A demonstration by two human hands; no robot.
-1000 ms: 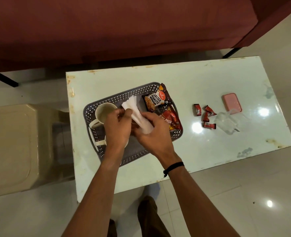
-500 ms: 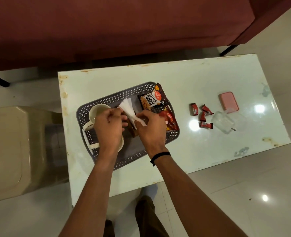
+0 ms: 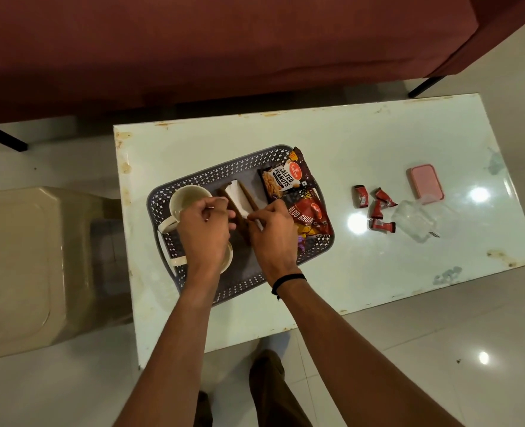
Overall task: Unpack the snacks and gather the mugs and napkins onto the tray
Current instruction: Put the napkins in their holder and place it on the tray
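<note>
On the pale table [image 3: 347, 143] sat a grey perforated tray [image 3: 212, 177]. Both hands worked over its middle: the right hand [image 3: 273, 232] pinched the near end of the white napkins [image 3: 238, 198], which stood in a brown holder [image 3: 242, 234] on the tray, while the left hand [image 3: 204, 231] had its fingers curled beside the holder; whether they gripped it could not be told. A cream mug [image 3: 185, 200] stood at the tray's left far corner, a second mug [image 3: 227, 257] mostly hidden under the left wrist. A salted peanuts packet [image 3: 286, 178] and a red snack packet [image 3: 309, 215] lay at the tray's right side. Well right of the tray lay small red candies [image 3: 375, 208], a clear plastic bag [image 3: 413, 220] and a pink lid [image 3: 426, 183].
</note>
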